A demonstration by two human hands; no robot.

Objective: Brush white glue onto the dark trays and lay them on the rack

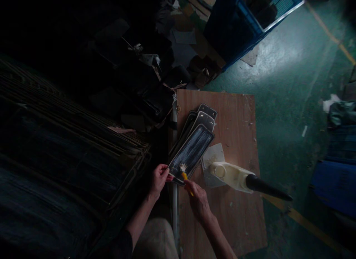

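My left hand (160, 178) pinches the near left corner of a dark, rounded rectangular panel (191, 151), which lies slanted on top of a small pile of similar panels (205, 120). Streaks of a pale, wet-looking coating cover its face. In my right hand (198, 199) is a brush (184, 175) with a yellow handle. Its light bristles touch the panel close to its near end. Just right of the pile, a cream bottle (232, 175) with a long black nozzle stands over a stained white sheet (214, 158).
The wooden table (236, 222) carries the pile and bottle. Stacked dark panels with pale edges (122, 151) fill the left side. A blue crate (236, 29) stands beyond the table, with another blue container (336, 184) on the right. Green floor (283, 103) shows between them.
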